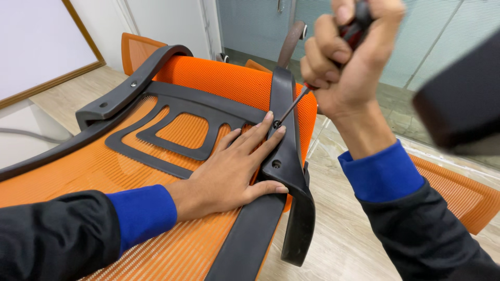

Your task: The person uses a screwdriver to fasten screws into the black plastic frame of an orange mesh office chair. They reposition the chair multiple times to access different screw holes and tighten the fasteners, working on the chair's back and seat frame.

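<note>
An orange mesh chair back [219, 78] with a black plastic frame [284, 156] lies flat in front of me. My left hand [237, 169] rests flat on it, fingers spread, with the fingertips beside a screw [277, 125] in the black side bracket. My right hand [346, 57] is fisted around the handle of a screwdriver [294, 105], whose thin shaft slants down with its tip on that screw. A second screw hole [276, 164] shows lower on the bracket, near my left thumb.
A black armrest piece [133, 83] lies along the chair back's left edge. Another orange mesh part [458, 192] sits at the right on the wood-look floor [338, 229]. A blurred dark object [463, 104] hangs close at upper right. A framed whiteboard [36, 47] leans at left.
</note>
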